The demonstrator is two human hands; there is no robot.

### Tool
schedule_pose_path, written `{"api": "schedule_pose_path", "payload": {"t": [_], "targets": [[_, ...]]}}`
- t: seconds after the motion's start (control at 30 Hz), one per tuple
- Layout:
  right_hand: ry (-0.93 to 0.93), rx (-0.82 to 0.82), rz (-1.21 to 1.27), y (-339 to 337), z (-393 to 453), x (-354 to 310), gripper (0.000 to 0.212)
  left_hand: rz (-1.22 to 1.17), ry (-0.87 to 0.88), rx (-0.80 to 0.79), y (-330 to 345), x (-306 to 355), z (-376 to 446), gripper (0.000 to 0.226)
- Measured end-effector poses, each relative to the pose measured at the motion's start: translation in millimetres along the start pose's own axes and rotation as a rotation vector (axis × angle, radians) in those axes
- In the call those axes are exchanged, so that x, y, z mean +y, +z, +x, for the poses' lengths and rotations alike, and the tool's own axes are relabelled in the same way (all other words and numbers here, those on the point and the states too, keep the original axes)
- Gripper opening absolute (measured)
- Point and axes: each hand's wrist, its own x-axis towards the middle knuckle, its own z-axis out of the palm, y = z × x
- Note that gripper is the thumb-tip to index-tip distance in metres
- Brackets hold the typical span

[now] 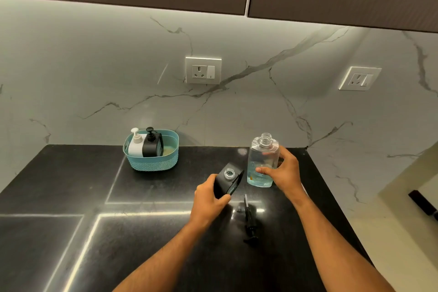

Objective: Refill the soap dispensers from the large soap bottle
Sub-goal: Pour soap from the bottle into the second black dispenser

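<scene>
A large clear soap bottle [262, 161] with blue liquid in its lower part stands upright and uncapped on the black counter [142, 232]. My right hand [283, 173] grips its right side. Just left of it, my left hand [209, 199] holds a black square dispenser [228, 181] with its clear neck open. That dispenser's black pump [249, 223] lies flat on the counter in front of both. A white dispenser [136, 146] and a second black dispenser [152, 144], both with pumps on, stand in the teal basket [151, 161].
The teal basket sits at the back of the counter against the marble wall. Two wall sockets [203, 70] [360, 78] are above. The counter's right edge [343, 208] runs close to my right forearm. Dark cabinets hang overhead.
</scene>
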Motion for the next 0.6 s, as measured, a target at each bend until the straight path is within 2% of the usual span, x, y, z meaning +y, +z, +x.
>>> {"api": "schedule_pose_path", "payload": {"t": [0.23, 0.6], "targets": [[0.085, 0.012, 0.067, -1.7, 31.2, 19.9, 0.07, -0.085, 0.033, -0.11, -5.6, -18.3, 17.0, 0.04], [0.188, 0.017, 0.037, 13.4, 77.2, 52.8, 0.067, -0.135, -0.055, -0.216, -14.9, -32.9, 49.8, 0.041]]}}
